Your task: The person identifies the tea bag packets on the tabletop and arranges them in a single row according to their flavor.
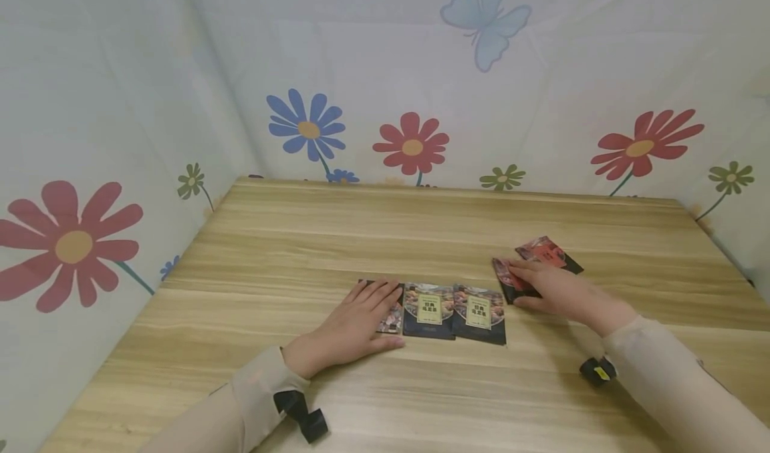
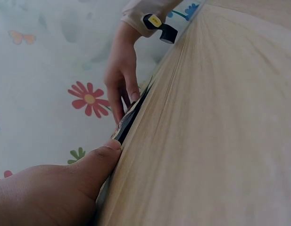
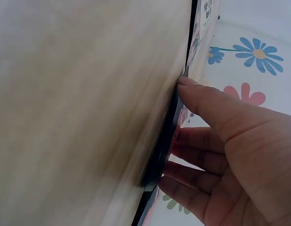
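Observation:
Three dark flat packets lie side by side on the table. My left hand (image 1: 351, 326) rests flat with straight fingers over the leftmost packet (image 1: 392, 319), hiding most of it. Right of it are a middle packet (image 1: 429, 311) and a right packet (image 1: 479, 314), each with a yellow-green label. Farther right, my right hand (image 1: 562, 292) holds a red-and-black packet (image 1: 504, 280), thumb at one edge and bent fingers at the other, as the right wrist view shows its black side (image 3: 162, 146). A second red-and-black packet (image 1: 544, 251) lies just behind that hand, partly covered.
The wood-grain table (image 1: 337, 226) runs back to a white curtain (image 1: 361, 59) printed with flowers and a butterfly. Black wrist-worn devices hang at both cuffs, the left device (image 1: 303, 418) and the right device (image 1: 597, 371).

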Demonstrator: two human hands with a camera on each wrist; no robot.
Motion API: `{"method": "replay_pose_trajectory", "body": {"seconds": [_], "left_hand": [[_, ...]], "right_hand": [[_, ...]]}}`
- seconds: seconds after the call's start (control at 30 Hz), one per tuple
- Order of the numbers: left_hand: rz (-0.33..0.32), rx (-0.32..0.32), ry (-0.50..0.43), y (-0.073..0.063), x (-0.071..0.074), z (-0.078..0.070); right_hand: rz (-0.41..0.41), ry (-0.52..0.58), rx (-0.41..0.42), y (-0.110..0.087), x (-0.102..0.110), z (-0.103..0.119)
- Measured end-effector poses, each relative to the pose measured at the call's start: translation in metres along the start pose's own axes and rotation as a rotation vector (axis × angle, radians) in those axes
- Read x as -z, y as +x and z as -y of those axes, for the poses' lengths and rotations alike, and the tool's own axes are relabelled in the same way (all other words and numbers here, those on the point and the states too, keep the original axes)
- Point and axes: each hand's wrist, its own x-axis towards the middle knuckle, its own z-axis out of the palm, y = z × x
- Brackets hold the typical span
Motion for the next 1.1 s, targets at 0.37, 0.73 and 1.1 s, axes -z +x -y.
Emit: {"method": "replay_pose_trajectory", "body": {"seconds": [0.37,0.73,1.1], "left_hand": [[-0.002,0.001,-0.008,0.000,-0.002,-0.001],[-0.003,0.003,-0.008,0.000,-0.001,0.000],[-0.011,-0.007,0.008,0.000,-0.001,0.000]], "right_hand": [[-0.010,-0.015,-0.017,-0.014,-0.005,0.007],[-0.078,-0.032,0.007,-0.026,-0.010,0.015],[-0.095,-0.048,0.008,-0.035,-0.011,0.026]]}}
